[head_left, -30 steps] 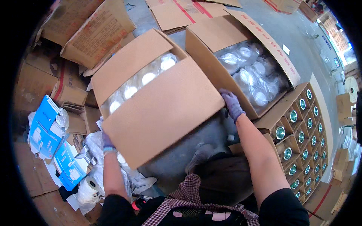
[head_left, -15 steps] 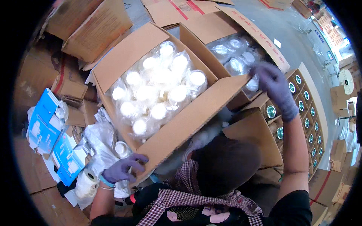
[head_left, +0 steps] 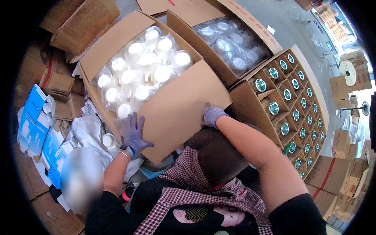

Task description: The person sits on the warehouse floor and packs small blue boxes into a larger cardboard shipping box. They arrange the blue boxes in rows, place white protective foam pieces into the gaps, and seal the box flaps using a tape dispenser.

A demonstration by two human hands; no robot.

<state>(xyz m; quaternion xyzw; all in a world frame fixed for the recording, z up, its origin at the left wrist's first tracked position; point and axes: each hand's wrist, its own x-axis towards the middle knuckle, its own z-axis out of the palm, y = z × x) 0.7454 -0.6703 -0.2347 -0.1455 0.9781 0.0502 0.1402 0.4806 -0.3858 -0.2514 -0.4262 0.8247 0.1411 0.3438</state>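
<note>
An open brown box stands in front of the person, tilted in the view, with its near flap folded outward toward the body. Inside it, bottles with white round tops stand close together in clear plastic wrap. The left hand, in a purple glove, lies against the left end of the near flap, its fingers spread well apart and the thumb pointing to the right. The right hand, gloved the same way, touches the outer edge of that flap near its right end; its fingers are bent and close together, but whether they pinch the cardboard I cannot tell. Just beyond the open box and to its right is a second box, holding wrapped pieces with pale round tops. To the right of the right hand stands a divided box, with shiny green-centred round tops in its compartments. On the left, a crumpled plastic sheet and a loose white bottle lie near the left hand, with blue printed boxes farther out. Brown cartons with red tape sit at the lower right.
</note>
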